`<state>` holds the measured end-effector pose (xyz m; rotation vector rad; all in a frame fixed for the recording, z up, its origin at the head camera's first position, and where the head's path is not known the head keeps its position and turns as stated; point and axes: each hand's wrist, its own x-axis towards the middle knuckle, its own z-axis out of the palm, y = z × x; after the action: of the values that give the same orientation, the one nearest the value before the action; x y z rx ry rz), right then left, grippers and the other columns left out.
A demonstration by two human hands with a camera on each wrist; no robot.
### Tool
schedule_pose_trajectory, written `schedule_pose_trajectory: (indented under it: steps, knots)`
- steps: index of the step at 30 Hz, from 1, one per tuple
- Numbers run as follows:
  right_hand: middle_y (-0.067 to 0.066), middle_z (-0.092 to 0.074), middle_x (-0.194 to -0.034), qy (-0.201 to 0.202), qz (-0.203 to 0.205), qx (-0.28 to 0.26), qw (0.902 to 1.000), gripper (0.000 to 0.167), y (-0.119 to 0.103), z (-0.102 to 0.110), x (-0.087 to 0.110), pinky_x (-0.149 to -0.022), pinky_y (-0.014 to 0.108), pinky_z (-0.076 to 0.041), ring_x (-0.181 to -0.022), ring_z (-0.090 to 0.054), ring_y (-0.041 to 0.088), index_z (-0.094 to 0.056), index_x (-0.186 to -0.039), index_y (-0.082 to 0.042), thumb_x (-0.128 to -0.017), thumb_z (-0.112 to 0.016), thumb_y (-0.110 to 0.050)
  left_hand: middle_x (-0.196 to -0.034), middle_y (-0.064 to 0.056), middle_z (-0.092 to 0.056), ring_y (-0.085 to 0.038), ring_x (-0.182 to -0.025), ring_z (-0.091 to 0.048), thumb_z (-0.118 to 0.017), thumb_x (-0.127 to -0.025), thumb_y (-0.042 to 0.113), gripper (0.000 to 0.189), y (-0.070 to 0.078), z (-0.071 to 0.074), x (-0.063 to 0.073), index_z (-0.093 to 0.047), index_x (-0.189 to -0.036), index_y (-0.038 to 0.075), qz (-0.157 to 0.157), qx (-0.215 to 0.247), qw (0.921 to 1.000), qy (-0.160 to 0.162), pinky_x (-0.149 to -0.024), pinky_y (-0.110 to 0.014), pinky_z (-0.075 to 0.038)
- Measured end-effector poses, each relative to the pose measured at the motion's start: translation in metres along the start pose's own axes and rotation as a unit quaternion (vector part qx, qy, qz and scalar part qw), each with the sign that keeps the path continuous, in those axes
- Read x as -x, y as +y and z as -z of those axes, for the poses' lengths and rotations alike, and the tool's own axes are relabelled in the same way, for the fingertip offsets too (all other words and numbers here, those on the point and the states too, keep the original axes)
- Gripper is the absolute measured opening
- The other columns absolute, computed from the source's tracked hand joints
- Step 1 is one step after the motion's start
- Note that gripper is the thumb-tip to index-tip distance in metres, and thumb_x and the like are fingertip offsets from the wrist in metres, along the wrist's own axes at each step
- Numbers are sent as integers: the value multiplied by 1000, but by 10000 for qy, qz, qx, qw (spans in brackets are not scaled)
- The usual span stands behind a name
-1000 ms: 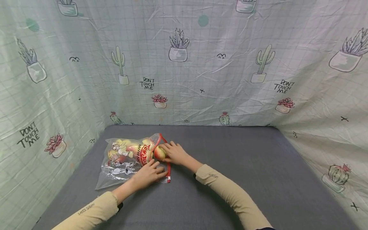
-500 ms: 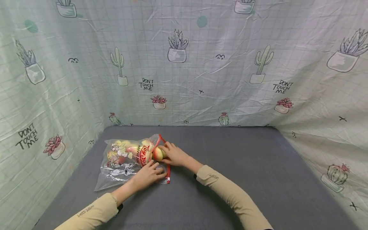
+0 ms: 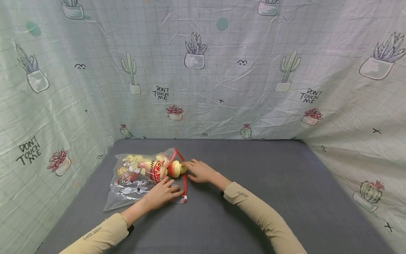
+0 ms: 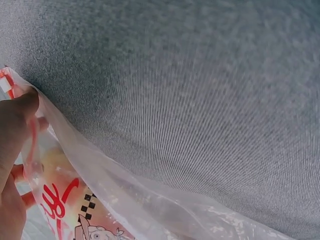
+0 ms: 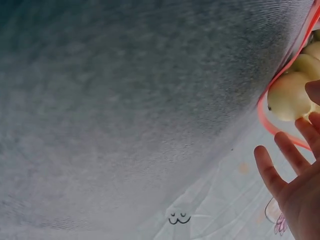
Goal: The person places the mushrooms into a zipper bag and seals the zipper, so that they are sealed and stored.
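Observation:
A clear plastic zip bag (image 3: pixel 136 190) with cartoon print and a red zip edge lies on its side, holding several red-and-yellow round fruits. My left hand (image 3: pixel 161 194) grips the near edge of its mouth, thumb (image 4: pixel 27 104) over the plastic beside the slider. One red-and-yellow fruit (image 3: pixel 174 169) sits in the mouth, against a yellow-green fruit (image 3: pixel 183 169). At the mouth's right side is my right hand (image 3: pixel 201 171), fingers spread and fairly straight. Its fingertips reach close to a pale fruit (image 5: pixel 290 97) in the right wrist view.
The bag lies on the left part of a grey cloth-covered table (image 3: pixel 253 183). Behind and at both sides hangs a pale curtain (image 3: pixel 222 81) printed with cactus pots.
My right hand has drawn back to the right from the fruits at the bag's mouth, its fingers loosening. The yellow-green fruit now shows beside the red-and-yellow one. My left hand stays put.

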<state>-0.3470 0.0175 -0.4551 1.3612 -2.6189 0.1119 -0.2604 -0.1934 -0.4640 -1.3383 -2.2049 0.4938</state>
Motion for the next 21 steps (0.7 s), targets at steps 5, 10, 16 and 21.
schedule_pose_trajectory:
  steps: [5, 10, 16, 21]
  knots:
    - [-4, -37, -140, -153, 107, 122, 9998, 51, 4, -3, 2, -83, 36, -47, -117, -42, 16, -37, -135, -19, -87, -53, -25, -93, 9, -61, -18, -90, -50, -67, -71, 37, 43, -1, 1, 0, -61, -113, 30, -31, 36, 10000, -69, -84, -44, -42]
    - [-4, -38, -139, -110, 130, 128, 9998, 51, 7, -1, 4, -82, 36, -46, -115, -41, 16, -39, -134, -20, -86, -54, -23, -94, 9, -62, -19, -92, -50, -68, -69, 40, 46, -1, 3, -1, -59, -114, 32, 4, -22, 9997, -262, -86, -43, -41]
    - [-4, -38, -139, -262, 77, 148, 9995, 52, 8, -1, 5, -80, 35, -46, -115, -41, 16, -36, -136, -21, -87, -53, -24, -96, 9, -62, -18, -92, -50, -69, -68, 41, 47, 1, 4, -2, -60, -113, 33, 14, -159, 9996, -240, -84, -42, -40]
    - [-4, -39, -139, -269, 107, 176, 9994, 52, 8, -2, 7, -80, 35, -46, -113, -41, 16, -35, -136, -23, -87, -53, -25, -95, 9, -62, -18, -91, -49, -69, -67, 41, 46, 2, 2, -2, -61, -111, 33, -26, -225, 9997, -104, -84, -41, -40]
